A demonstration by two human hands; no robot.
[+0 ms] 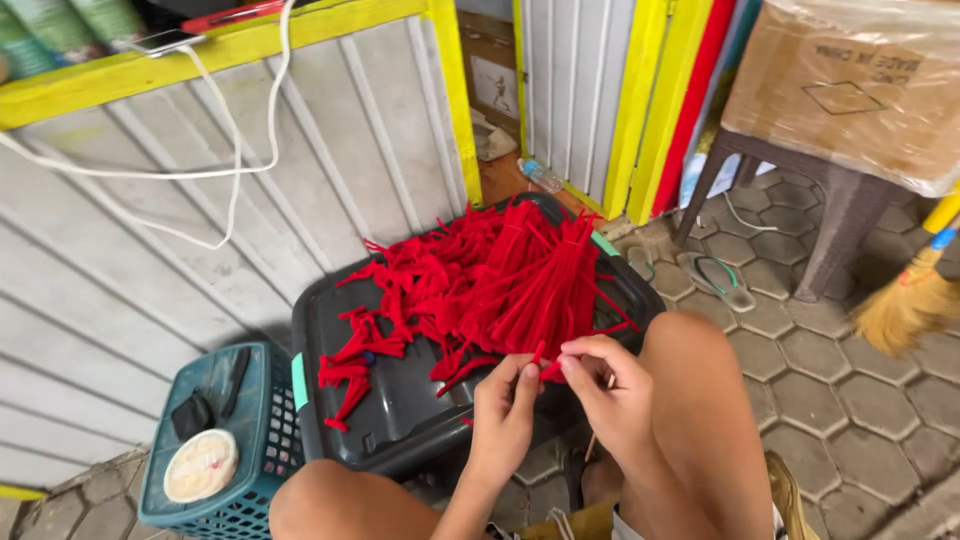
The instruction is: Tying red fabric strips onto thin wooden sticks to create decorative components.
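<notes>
Lower centre of frame: left hand [503, 408] and right hand [610, 385] meet just below the dark grey bin lid [400, 410], the fingertips of both pinched on 1 red pipe cleaner [545, 362] held between them. Pile of red pipe cleaners [490, 280] lies across the lid, frame centre, touching the held piece. Teal basket [255, 440] sits lower left; broom [915, 300] right edge; 1 sandal [715, 278] on the paving.
</notes>
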